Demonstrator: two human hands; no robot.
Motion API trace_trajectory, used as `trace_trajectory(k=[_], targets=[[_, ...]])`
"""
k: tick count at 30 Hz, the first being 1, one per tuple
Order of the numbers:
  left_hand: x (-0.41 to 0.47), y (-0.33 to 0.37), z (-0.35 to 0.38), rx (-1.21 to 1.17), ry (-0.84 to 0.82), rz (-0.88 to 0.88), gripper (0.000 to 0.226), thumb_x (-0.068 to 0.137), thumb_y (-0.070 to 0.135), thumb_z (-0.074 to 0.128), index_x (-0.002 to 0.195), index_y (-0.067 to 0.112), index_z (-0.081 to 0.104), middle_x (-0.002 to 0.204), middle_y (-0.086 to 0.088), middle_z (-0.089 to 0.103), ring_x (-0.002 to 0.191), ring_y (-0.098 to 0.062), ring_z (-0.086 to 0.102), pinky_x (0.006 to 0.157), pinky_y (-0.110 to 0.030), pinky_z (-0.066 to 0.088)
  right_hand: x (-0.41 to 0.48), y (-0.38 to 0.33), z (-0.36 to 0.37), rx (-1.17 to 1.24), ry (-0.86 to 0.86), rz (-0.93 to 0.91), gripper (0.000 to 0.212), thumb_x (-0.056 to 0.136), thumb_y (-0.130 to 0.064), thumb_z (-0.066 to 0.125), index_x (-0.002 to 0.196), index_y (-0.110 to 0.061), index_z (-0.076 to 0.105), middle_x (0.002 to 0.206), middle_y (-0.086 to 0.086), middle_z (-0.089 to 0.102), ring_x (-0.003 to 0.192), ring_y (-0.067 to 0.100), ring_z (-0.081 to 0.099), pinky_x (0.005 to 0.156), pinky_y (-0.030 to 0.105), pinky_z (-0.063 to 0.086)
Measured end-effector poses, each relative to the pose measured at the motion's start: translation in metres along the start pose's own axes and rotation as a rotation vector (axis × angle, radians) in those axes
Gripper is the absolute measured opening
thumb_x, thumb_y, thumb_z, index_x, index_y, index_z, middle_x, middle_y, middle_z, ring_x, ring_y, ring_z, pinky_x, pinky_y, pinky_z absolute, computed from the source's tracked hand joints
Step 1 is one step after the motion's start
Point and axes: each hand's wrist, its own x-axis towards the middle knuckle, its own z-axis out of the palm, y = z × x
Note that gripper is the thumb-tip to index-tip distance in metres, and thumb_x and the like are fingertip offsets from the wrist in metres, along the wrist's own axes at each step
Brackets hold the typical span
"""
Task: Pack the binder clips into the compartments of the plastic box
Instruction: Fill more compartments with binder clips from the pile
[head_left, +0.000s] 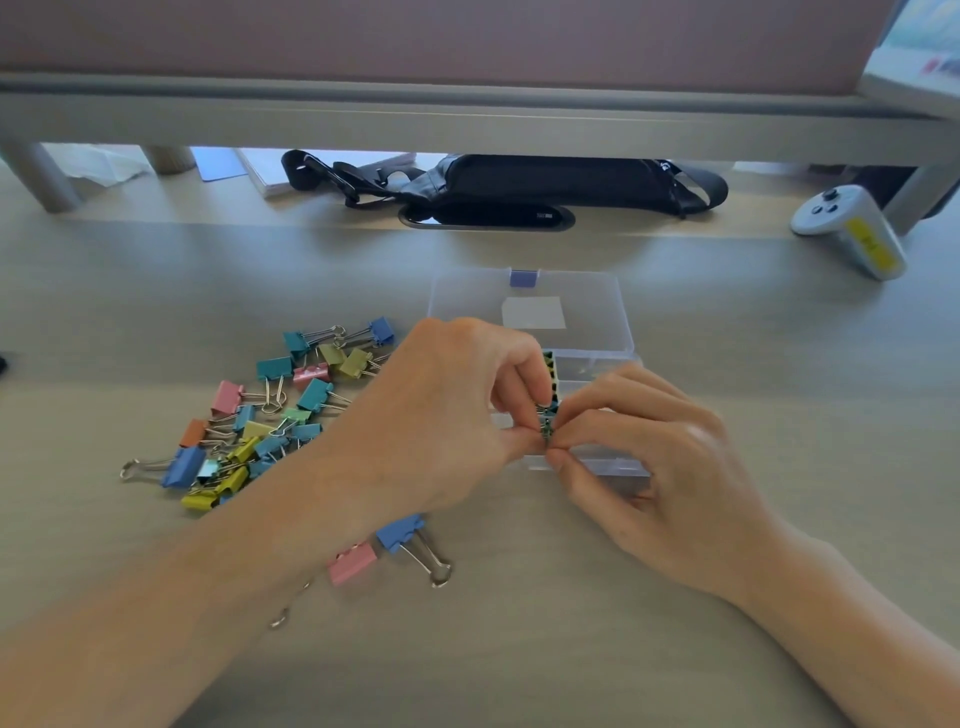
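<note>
A pale wood-grain desk (519, 649) fills the view, and a long grey riser shelf (467, 119) on round legs spans its far edge. Under the shelf lie a black fabric pouch with a strap (545, 182) and, to its left, some white papers (270, 174). A white handheld controller with a yellow sticker (852, 228) rests near the shelf's right leg, well apart from the work. At mid-desk sits a clear plastic compartment box (613, 467). Its transparent lid (467, 301) is folded back flat behind it, with a small purple latch (524, 278) on the lid's far edge. Both forearms reach in from the near edge. The left hand (441, 415) hangs over the box's left part and hides those compartments, while the right hand (670, 467) covers part of the near right side. Left of the box is a loose heap of coloured metal binder clips (270, 410) in teal, blue, yellow, pink and orange, with their wire handles tangled. A larger blue binder clip (400, 532) and a pink binder clip (353, 564) lie just beside the left wrist, part of each hidden by the arm. In a far compartment a tight row of yellow and dark clips (548, 366) stands on edge. The fingertips of both hands meet over the box's middle and pinch one small teal binder clip (546, 423); whether it touches the box cannot be told.
</note>
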Motion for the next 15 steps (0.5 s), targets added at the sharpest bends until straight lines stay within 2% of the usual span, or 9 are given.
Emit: trace_trajectory(k=[2, 6, 12, 15], targets=[[0.0015, -0.0019, -0.0015, -0.035, -0.019, -0.024, 0.021, 0.074, 0.026, 0.088, 0.086, 0.032, 0.071, 0.073, 0.026, 0.072, 0.078, 0.012, 0.059, 0.072, -0.003, 0.039, -0.0012, 0.0005, 0.0008, -0.016, 0.008, -0.006, 0.008, 0.091, -0.011, 0.073, 0.085, -0.012, 0.078, 0.096, -0.004, 0.071, 0.086, 0.017, 0.062, 0.08, 0.029, 0.051], [-0.0008, -0.0059, -0.009, -0.063, -0.071, -0.05, 0.016, 0.08, 0.03, 0.084, 0.09, 0.035, 0.073, 0.079, 0.031, 0.072, 0.081, -0.002, 0.065, 0.076, -0.016, 0.047, -0.0022, 0.0009, 0.0017, -0.035, -0.002, -0.001, 0.009, 0.092, -0.012, 0.072, 0.086, -0.011, 0.078, 0.099, -0.004, 0.07, 0.088, 0.02, 0.062, 0.08, 0.035, 0.051], [0.0014, -0.0086, -0.0051, -0.065, -0.023, -0.058, 0.019, 0.079, 0.022, 0.083, 0.089, 0.033, 0.071, 0.076, 0.028, 0.072, 0.078, 0.011, 0.061, 0.071, -0.004, 0.041, -0.002, -0.0001, 0.0013, -0.044, -0.005, 0.004, 0.009, 0.092, -0.013, 0.071, 0.086, -0.012, 0.078, 0.098, -0.004, 0.069, 0.086, 0.02, 0.061, 0.078, 0.037, 0.051], [0.0005, -0.0092, -0.0035, -0.082, -0.01, -0.041, 0.021, 0.079, 0.022, 0.083, 0.091, 0.034, 0.07, 0.078, 0.025, 0.073, 0.077, 0.008, 0.061, 0.07, -0.006, 0.043, -0.0023, -0.0002, 0.0025, -0.044, -0.007, 0.003, 0.009, 0.092, -0.012, 0.071, 0.086, -0.011, 0.078, 0.098, -0.003, 0.069, 0.086, 0.022, 0.061, 0.077, 0.038, 0.051]])
